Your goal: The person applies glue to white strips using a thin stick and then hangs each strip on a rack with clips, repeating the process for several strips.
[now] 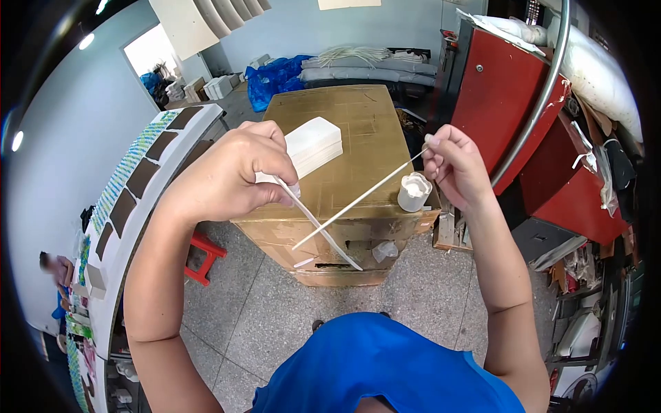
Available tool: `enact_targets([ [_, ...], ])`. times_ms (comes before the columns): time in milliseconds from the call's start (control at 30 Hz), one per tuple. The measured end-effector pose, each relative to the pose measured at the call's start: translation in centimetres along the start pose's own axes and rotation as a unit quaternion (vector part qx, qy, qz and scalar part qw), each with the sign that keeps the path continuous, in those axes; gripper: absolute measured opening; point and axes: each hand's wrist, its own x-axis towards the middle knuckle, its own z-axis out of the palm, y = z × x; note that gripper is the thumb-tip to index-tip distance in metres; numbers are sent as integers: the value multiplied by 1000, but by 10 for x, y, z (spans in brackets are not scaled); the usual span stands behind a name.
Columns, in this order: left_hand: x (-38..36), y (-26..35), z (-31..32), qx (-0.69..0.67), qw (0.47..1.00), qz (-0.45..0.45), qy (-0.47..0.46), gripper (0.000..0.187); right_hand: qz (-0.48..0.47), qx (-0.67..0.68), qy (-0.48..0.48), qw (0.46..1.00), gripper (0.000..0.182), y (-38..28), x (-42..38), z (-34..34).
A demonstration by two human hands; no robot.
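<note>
Nearest is the person's blue shirt (385,365), with both bare arms reaching forward from it. The left hand (255,162) is clamped, thumb against fingers, on one end of a pale, slightly bent strip (337,246) that slants down over the box's near side. The right hand (451,162) pinches the upper end of a thin pale stick (372,188) between thumb and fingertips; in this view stick and strip cross, though whether they touch I cannot tell. Beneath them stands a large cardboard box (375,131), its brown top scuffed and shiny, a tear in its near side. On that top, a white cup (413,199) sits at the right near corner, and a white stack (320,155) lies partly behind the left hand. A red stool (205,256) stands on the speckled floor (427,282). A long bench bearing dark panels (163,146) runs along the left, another person (58,272) beside it; a red cabinet (475,96) rises on the right. Farther back, blue plastic (272,82) and grey rolls (372,72) lie before a pale blue wall (289,34).
</note>
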Motion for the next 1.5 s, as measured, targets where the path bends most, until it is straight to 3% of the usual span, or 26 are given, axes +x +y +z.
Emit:
enact_targets([
  [300,-3,-5,-14,1,999,11,44,21,111,-183,-40,976,16,53,-41,3],
  [567,-5,-13,-28,-18,996,9,81,18,145,-262,-78,951,20,99,-53,-17],
  [700,-12,-15,-33,-38,994,3,102,16,118,-287,-73,948,20,103,-55,-29],
  [833,-23,-24,-41,-53,993,-3,108,18,82,-299,-15,951,20,58,-51,-26],
  [1067,-35,-29,-46,-54,990,-24,127,21,-121,-323,115,932,18,-44,-37,-33],
  [1200,-35,-25,-46,-53,990,-40,128,23,-202,-378,151,891,22,-91,-29,-27],
  [1300,-32,-25,-45,-40,992,-36,118,23,-235,-522,147,807,24,-100,-17,-22],
  [1367,-28,-20,-45,-43,991,-53,115,22,-212,-595,143,762,24,-91,-8,-18],
  [1500,-20,-10,-45,-27,991,-96,87,21,-151,-652,118,734,25,-55,4,-10],
])
